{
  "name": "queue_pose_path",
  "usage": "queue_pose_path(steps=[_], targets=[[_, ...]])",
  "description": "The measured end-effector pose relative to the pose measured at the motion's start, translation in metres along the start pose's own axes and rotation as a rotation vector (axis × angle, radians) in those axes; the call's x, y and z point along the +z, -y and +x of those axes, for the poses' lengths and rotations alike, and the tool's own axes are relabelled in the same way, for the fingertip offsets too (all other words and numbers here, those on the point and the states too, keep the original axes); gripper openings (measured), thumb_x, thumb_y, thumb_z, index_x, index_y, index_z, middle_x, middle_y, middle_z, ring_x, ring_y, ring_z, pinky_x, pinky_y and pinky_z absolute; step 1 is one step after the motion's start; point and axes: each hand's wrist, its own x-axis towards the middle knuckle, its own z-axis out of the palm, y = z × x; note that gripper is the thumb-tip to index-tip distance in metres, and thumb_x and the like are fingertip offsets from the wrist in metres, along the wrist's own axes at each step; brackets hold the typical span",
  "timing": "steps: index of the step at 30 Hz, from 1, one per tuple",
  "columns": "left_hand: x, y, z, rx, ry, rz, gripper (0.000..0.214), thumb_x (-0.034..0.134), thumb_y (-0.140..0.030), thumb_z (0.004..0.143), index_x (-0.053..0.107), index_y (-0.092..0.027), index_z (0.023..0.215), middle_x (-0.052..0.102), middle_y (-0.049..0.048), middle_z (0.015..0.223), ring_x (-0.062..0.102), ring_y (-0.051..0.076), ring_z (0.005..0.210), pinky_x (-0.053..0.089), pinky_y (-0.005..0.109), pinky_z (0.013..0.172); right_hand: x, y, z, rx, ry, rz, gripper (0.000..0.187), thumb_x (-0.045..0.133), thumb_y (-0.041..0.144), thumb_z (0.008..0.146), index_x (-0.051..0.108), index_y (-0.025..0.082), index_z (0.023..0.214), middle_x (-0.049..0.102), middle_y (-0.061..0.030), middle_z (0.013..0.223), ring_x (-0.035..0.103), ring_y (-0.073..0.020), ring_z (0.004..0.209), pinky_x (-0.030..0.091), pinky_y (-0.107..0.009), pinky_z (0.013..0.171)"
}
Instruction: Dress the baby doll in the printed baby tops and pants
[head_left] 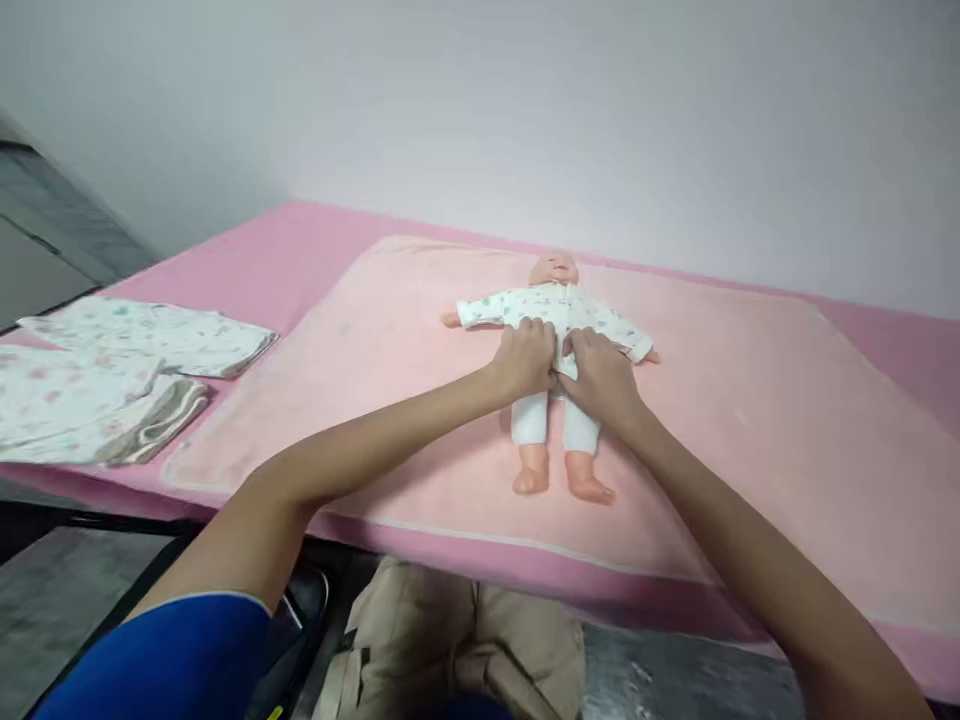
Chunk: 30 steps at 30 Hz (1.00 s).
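A baby doll (555, 268) lies on its back with its arms spread and its bare feet toward me. It wears a white printed long-sleeved shirt (501, 306) and white pants (530, 420). Over the doll's middle, my left hand (527, 358) is closed on the front of the shirt. Close beside it, my right hand (602, 378) pinches the same shirt front near the centre line. My fingers partly hide the cloth between them, so the exact spot they grip does not show.
A pale pink blanket (405, 300) lies under the doll on a darker pink covered table (300, 235). Folded printed baby clothes (165, 330) are stacked at the left, with another folded pile (75, 400) nearer me. A white wall (570, 120) stands behind.
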Motion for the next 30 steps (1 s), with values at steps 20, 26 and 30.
queue_pose_path(steps=[20,26,30], targets=[[0.005,0.143,-0.03,-0.382,-0.149,-0.692,0.043,0.041,-0.048,0.108,0.065,-0.021,0.086,0.078,0.0066,0.093,0.071,0.025,0.089,0.048,0.035,0.081,-0.038,-0.091,-0.056,0.699,-0.24,0.393,0.028,0.06,0.054,0.095,0.06,0.026,0.092,0.07,-0.0044,0.086,0.065,-0.0255,0.082,0.049,-0.038,0.076],[0.026,0.188,-0.052,-0.425,-0.048,-0.209,0.033,0.052,-0.045,0.102,0.071,-0.02,0.111,0.075,0.0186,0.127,0.066,0.041,0.125,0.049,0.052,0.107,-0.015,-0.14,-0.088,0.611,-0.097,0.074,0.03,0.062,0.05,0.09,0.066,0.024,0.103,0.076,-0.018,0.11,0.069,-0.039,0.102,0.053,-0.055,0.095],[0.026,0.148,0.005,-0.21,-0.191,-0.206,0.053,0.056,-0.049,0.102,0.061,-0.016,0.144,0.06,0.0206,0.155,0.053,0.04,0.145,0.044,0.054,0.121,0.008,-0.126,-0.026,0.289,-0.229,0.029,0.051,0.059,0.047,0.093,0.064,0.016,0.132,0.069,-0.0247,0.136,0.062,-0.0435,0.132,0.044,-0.062,0.118]])
